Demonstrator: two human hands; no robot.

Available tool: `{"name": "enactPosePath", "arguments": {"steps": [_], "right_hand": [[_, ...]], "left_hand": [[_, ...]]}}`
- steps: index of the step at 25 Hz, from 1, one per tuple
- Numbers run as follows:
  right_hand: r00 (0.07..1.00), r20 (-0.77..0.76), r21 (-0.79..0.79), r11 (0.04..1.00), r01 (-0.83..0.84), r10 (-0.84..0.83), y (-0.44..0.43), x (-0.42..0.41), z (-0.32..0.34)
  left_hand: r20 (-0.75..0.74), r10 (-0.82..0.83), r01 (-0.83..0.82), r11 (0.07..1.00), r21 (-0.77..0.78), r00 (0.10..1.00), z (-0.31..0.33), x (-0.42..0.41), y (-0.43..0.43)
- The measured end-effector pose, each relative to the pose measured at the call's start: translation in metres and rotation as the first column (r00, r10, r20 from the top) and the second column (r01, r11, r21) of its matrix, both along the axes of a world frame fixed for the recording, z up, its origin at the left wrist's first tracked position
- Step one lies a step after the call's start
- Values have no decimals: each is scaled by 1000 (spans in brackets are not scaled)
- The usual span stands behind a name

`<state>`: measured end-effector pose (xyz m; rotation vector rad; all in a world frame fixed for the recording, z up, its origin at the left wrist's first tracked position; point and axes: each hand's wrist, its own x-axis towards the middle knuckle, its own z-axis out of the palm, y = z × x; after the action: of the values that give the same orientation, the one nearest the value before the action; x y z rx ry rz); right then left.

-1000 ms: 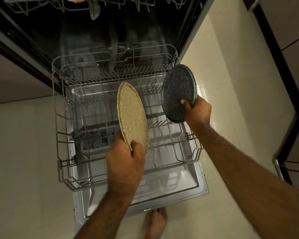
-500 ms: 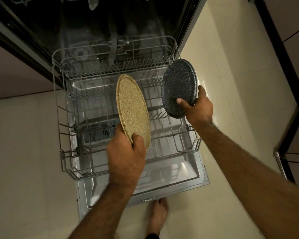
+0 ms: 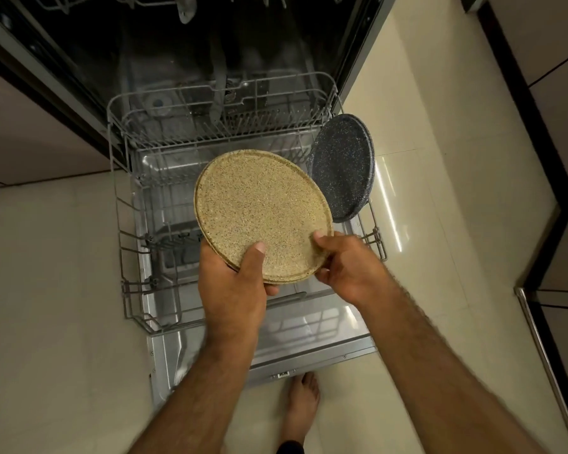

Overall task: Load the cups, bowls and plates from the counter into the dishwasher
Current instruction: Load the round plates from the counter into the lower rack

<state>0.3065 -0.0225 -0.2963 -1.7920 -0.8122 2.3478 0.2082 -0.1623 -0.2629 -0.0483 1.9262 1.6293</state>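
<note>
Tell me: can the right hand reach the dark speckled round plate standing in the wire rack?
Probably yes. The dark speckled round plate stands beyond the right hand, nothing between them, but that hand pinches the tan speckled round plate and must release it first.

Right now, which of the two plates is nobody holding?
The dark speckled plate, on edge at the rack's right; left hand and right hand grip the tan plate.
</note>
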Motion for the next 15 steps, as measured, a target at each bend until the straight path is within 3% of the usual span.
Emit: {"name": "enactPosePath", "arguments": {"steps": [2, 4, 5, 7, 8, 10, 12, 15], "right_hand": [[999, 16, 118, 993, 28, -30, 5, -1, 4], [993, 63, 389, 919, 64, -96, 16, -2, 9], [987, 119, 569, 822, 20, -106, 22, -3, 13], [947, 300, 821, 536, -194, -117, 33, -6, 20], [923, 361, 868, 409, -280, -135, 35, -9, 23], [903, 400, 896, 274, -350, -156, 41, -18, 21], [893, 428, 892, 222, -393, -140, 46, -29, 11], [867, 485, 863, 221, -454, -114, 49, -42, -9]], "left_hand": [[-13, -9, 8, 998, -57, 1000, -6, -5, -5], [-32, 1, -7, 987, -161, 999, -10, -10, -9], [-51, 5, -14, 981, -193, 999, -11, -13, -11], [-97, 6, -25, 979, -205, 995, -13, -15, -15], [-107, 2, -24, 979, -203, 994, -12, -14, -16], [-106, -15, -8, 977, -211, 994, -12, -13, -18], [-98, -42, 21, 979, -204, 994, -13, -10, -18], [-110, -78, 55, 979, -198, 991, -15, -8, -19]]}}
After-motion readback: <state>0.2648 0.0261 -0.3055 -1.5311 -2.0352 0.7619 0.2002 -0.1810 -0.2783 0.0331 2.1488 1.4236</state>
